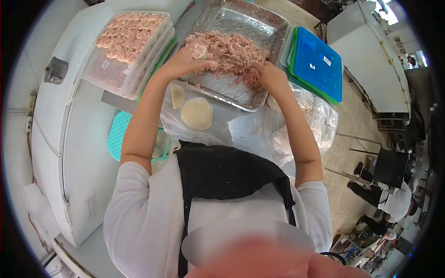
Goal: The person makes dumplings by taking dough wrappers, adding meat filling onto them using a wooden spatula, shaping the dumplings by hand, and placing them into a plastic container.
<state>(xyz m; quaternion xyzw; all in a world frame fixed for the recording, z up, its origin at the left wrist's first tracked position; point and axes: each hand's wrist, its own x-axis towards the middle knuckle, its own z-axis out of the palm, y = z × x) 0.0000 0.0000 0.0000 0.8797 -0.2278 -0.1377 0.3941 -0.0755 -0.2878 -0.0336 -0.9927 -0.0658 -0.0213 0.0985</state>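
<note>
Over the left part of a metal tray [281,34], my left hand [183,61] is curled around a pale dumpling wrapper [200,51], thumb pointing right. Raw minced meat [232,44] is heaped across the tray's middle. My right hand [272,77] is at the right edge of the meat, its fingers closed and pointing inward; a thin dark line runs left from them, and I cannot make out what they grip. Closer to me, a stack of round dumpling wrappers [197,114] lies on a plastic sheet [218,132], beside a half-round wrapper piece [177,96].
Stacked clear containers [109,76] on the left hold rows of filled dumplings [132,34]. Blue and green lids [320,62] are piled at the right, above clear plastic bags [313,118]. A turquoise stool [119,134] stands below left. Another person [396,201] is far right near a black chair [390,167].
</note>
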